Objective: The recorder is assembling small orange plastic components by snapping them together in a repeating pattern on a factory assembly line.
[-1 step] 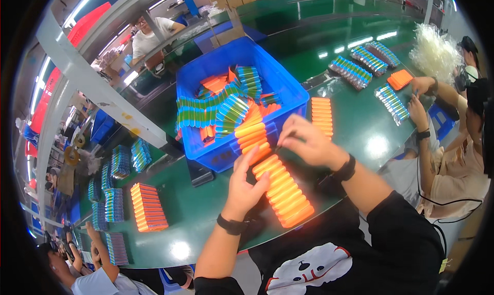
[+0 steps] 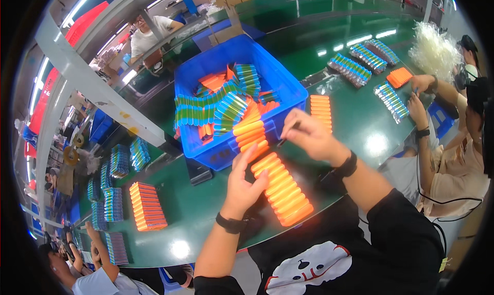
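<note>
A busy workroom has a long green table (image 2: 190, 210) in it, with a white metal post (image 2: 98, 92) on the left of the blue plastic bin (image 2: 203, 156). Inside the blue bin are lots of blue-and-green strips (image 2: 206, 112) and some orange ones in a messy pile.

A row of orange foam tubes (image 2: 283, 189) lies on the table just in front of the bin, on the side near the person. More orange tubes (image 2: 248, 132) go up over the bin's front edge. I can't tell if the two bits are joined.

The left hand (image 2: 243, 189), in front of the bin, is half open. Its fingers touch the upper tubes and its thumb touches the side of the lower row. The right hand (image 2: 314, 138), by the bin's front right corner, is curled up with finger and thumb tips close together. I can't tell if something tiny is in them.

A short orange strip (image 2: 320, 112) lies just right of the bin. Left of the bin stand an orange stack (image 2: 147, 206) and, farther off, blue-and-green stacks (image 2: 113, 204). Well to the bin's right, a co-worker's hands (image 2: 418, 107) are beside a shiny blue-and-green pack (image 2: 391, 102).
</note>
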`<move>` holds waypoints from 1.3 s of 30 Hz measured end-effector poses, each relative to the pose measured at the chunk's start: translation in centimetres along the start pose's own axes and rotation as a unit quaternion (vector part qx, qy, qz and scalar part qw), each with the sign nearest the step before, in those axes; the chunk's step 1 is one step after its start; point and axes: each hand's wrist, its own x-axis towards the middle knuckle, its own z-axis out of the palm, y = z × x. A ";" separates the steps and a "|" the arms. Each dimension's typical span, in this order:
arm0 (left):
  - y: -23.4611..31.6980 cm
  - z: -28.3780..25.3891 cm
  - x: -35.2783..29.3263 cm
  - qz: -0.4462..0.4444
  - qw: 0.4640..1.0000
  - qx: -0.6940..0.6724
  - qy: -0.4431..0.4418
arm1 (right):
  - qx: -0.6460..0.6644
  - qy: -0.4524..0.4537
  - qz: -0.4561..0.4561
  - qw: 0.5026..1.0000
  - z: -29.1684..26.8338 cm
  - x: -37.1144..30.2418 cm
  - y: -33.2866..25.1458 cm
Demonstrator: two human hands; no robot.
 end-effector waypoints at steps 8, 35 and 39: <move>-0.7 0.2 -0.1 -0.024 0.999 -0.047 0.008 | 0.496 -0.369 0.116 0.778 -1.2 -1.2 -1.5; 5.5 -0.7 -2.2 0.221 0.928 0.279 -0.112 | 0.075 -0.221 0.053 0.971 -0.6 -1.8 -4.9; 3.6 -0.4 -2.5 0.201 0.962 0.176 -0.048 | 0.186 -0.334 0.159 0.910 -1.4 -1.7 -5.0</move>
